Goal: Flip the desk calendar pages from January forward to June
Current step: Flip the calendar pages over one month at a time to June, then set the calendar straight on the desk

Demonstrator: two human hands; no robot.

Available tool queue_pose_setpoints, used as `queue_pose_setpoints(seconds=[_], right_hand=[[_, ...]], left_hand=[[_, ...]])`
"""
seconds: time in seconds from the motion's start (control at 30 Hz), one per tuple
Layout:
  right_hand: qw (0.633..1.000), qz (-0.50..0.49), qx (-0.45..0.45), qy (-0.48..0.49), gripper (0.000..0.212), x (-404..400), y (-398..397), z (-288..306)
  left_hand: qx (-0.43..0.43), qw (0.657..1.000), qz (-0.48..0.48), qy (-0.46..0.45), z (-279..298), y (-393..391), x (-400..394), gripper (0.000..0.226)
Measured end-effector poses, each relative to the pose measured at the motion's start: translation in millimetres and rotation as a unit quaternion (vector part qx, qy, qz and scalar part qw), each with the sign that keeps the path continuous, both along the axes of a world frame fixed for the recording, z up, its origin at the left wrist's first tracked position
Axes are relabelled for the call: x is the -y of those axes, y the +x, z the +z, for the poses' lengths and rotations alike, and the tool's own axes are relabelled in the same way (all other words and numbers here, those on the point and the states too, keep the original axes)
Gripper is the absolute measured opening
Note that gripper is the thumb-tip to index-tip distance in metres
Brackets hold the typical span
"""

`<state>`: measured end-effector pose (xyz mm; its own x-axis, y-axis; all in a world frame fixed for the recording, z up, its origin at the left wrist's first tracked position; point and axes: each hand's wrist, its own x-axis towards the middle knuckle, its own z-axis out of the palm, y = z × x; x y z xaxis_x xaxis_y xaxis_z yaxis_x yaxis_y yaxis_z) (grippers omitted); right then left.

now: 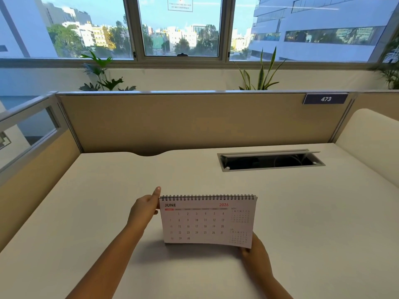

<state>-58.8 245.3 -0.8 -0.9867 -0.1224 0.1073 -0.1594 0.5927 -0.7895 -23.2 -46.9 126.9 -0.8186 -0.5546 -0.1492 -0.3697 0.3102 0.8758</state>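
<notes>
A white spiral-bound desk calendar (207, 221) stands upright on the white desk (108, 190), near its front middle. Its facing page reads JUNE 2026, with small May and July grids on the right side. My left hand (143, 209) grips the calendar's upper left edge, thumb raised beside the wire binding. My right hand (254, 251) holds the lower right corner of the page, fingers partly hidden behind it. The calendar's base is hidden behind the front page.
An open cable tray slot (269, 161) with a raised metal lid is cut into the desk at the back right. Beige partition walls (194, 121) enclose the desk, with a "473" label (325, 99) top right. Plants and windows stand behind.
</notes>
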Motion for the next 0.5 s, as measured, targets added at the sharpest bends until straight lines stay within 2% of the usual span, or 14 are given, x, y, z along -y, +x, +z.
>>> queue_pose_setpoints(seconds=[0.13, 0.27, 0.5], right_hand=[[1.000, 0.004, 0.000, 0.001, 0.040, 0, -1, 0], [1.000, 0.003, 0.006, 0.003, 0.039, -1, 0, 0], [0.999, 0.041, 0.024, -0.003, 0.029, 1, -10, 3]], left_hand=[[-0.022, 0.999, -0.010, 0.046, -6, 2, -4, 0.047], [-0.069, 0.993, 0.058, 0.082, -29, 13, -10, 0.040], [0.010, 0.986, 0.014, 0.165, -63, 29, -29, 0.043]])
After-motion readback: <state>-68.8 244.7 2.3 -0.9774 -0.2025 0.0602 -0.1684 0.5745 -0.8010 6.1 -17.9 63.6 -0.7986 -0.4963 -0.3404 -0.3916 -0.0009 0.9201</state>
